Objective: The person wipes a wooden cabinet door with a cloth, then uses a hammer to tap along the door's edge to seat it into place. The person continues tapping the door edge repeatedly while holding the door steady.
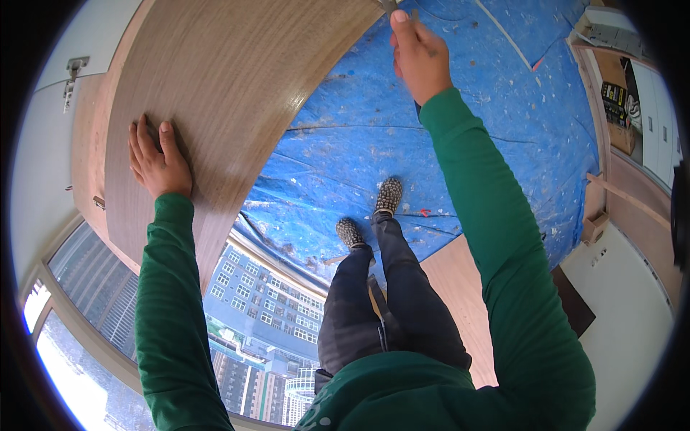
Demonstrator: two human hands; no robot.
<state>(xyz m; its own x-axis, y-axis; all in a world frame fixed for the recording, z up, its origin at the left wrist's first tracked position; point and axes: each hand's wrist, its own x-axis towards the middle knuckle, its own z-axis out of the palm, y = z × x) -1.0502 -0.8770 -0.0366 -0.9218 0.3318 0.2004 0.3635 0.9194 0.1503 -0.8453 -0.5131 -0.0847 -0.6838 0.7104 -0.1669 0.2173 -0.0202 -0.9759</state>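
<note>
Two hands share the work: the right hand [419, 57], at twelve o'clock, is closed around a small dark tool [389, 6] at the wood-grain panel [215, 79] edge, while the left hand [158, 161], at nine o'clock, lies open and flat, seemingly steadying it. Blue floor sheet [431, 158] lies underfoot. No containers show contents.

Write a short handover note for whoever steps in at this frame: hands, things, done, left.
Left hand: flat, open, pressed on the wood-grain laminated panel.
Right hand: closed grip on a small dark tool at the panel's far edge; the tool is mostly out of frame.
The panel stands over the blue paint-spattered floor sheet.
Done: panel steadied.
Left: the edge work; its progress is not visible.
</note>
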